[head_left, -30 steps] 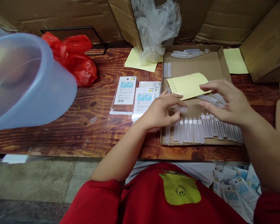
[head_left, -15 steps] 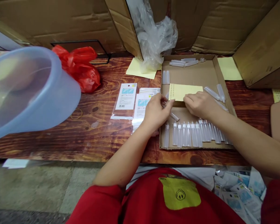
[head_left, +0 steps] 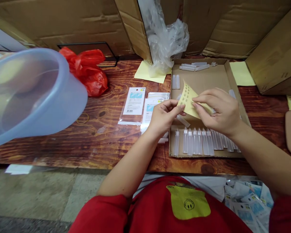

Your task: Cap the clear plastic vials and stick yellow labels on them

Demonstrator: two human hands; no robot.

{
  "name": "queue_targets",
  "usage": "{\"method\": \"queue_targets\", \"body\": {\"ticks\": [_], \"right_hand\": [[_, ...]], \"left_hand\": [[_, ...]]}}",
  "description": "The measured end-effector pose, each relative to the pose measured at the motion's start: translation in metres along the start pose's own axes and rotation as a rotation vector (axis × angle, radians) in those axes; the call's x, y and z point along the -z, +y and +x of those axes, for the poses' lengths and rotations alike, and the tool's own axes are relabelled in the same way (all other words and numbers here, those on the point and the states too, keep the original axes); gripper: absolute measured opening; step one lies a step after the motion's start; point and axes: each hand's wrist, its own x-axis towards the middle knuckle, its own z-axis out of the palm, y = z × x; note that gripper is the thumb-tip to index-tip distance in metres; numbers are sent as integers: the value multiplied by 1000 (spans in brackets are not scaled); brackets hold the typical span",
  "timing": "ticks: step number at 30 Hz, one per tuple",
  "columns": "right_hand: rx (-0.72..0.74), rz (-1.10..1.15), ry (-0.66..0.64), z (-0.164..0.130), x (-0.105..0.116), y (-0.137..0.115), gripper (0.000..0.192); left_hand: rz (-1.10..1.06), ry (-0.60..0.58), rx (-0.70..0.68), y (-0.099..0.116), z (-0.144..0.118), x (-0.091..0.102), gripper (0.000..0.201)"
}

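Observation:
A yellow sticker sheet [head_left: 189, 107] with rows of small printed labels is bent upward above the cardboard tray [head_left: 208, 80]. My left hand [head_left: 163, 117] pinches the sheet's left edge. At its face, the thumb and index finger of my right hand [head_left: 219, 111] are pressed close together; whether they hold the sheet or a single label is too small to tell. Just under my left fingers lies a clear plastic tube [head_left: 183, 121], partly hidden. Several translucent capped bottles [head_left: 195, 142] stand in a row along the tray's near side, the right ones partly covered by my right hand.
Clear packets with printed cards [head_left: 133, 103] lie left of the tray. A blue plastic tub [head_left: 72, 106] and a red plastic bag [head_left: 91, 72] are farther left. Cardboard walls and a crumpled clear bag [head_left: 171, 42] rise behind. Loose caps [head_left: 188, 67] lie at the tray's back.
The sheet was lying flatter and is now lifted and curled, its printed side tilted up. My right hand has turned over, its fingers pointing left at the sheet.

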Motion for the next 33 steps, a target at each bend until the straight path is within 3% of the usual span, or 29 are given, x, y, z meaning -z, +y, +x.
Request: {"method": "queue_targets", "body": {"ticks": [9,21,28,33], "right_hand": [[32,17,9,3,3,-11,15],[163,-254,-220,7,13,-14,21],[209,-282,-142,6,8,-10,18],[100,-95,-89,6,12,-9,15]], "left_hand": [[2,-52,-84,0,-5,-3,31],[92,-10,-178,-10,-7,-10,24],[-21,-18,-72,-8,-6,-11,29],[-65,-50,59,-8,-4,-7,30]]}}
